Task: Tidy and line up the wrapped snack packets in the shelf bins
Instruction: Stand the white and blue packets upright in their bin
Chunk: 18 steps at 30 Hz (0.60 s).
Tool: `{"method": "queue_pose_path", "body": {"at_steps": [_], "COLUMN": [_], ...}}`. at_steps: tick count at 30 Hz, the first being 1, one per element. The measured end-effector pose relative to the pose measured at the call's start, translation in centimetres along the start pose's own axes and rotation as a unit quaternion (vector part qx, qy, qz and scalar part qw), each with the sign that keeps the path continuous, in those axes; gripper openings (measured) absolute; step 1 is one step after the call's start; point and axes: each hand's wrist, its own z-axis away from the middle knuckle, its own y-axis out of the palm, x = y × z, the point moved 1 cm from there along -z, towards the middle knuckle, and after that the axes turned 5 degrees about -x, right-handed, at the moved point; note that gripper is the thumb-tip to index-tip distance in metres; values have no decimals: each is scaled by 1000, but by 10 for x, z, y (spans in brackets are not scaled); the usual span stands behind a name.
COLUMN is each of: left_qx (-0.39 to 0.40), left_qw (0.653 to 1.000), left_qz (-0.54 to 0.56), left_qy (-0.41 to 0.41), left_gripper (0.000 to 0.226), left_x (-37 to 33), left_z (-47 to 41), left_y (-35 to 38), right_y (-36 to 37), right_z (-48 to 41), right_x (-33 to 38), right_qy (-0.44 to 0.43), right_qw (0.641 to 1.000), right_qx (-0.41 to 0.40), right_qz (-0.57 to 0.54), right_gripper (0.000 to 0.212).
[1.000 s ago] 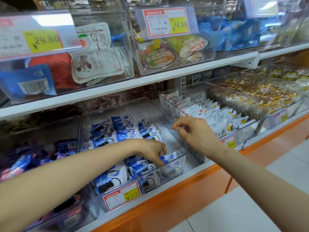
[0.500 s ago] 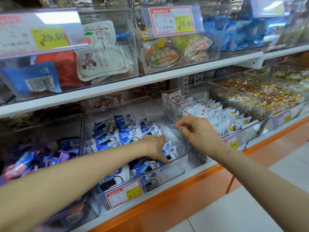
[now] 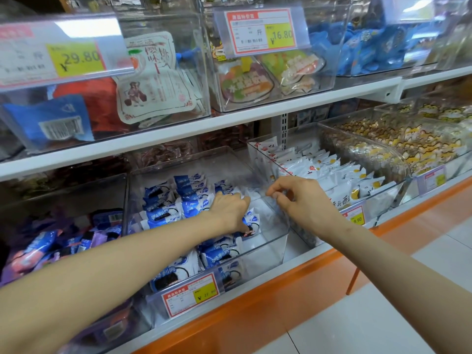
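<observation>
Snack packets (image 3: 189,208), blue-and-white: judged light, soft, slippery and crushable, best pinched at the crimped ends. They are kept in a clear bin (image 3: 278,241), loosely rowed. The left hand (image 3: 229,210) is bent among them, grasp not discernible. The right hand (image 3: 301,200) is pinched on its rim. White packets (image 3: 332,175) are filed in the neighbouring bin (image 3: 390,198).

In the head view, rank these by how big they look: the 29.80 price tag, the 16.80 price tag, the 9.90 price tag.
1. 29.80 price tag, largest, though cut off at the frame edge.
2. 16.80 price tag.
3. 9.90 price tag, smallest, its left side hidden.
</observation>
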Motion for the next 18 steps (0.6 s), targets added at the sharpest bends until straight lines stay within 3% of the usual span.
{"method": "queue_pose_path", "body": {"at_steps": [5,11,15,18], "left_qx": [-3,-69,-73,-96], "left_qw": [1000,978,967,958], "left_qz": [23,164,174,184], "left_qy": [5,-107,-170,-200], "left_gripper": [54,45,40,33], "left_x": [15,66,85,87], "left_z": [6,51,82,103], "left_y": [-20,-56,-53,-49], "right_y": [0,1,4,20], "right_z": [1,-2,-9,-14], "right_x": [0,2,14,33], "right_qy": [4,-3,-105,-167], "right_qw": [1000,999,985,977], "right_qx": [1,-2,-66,-28], "right_qz": [1,32,123,126], "right_gripper": [17,17,16,17]}}
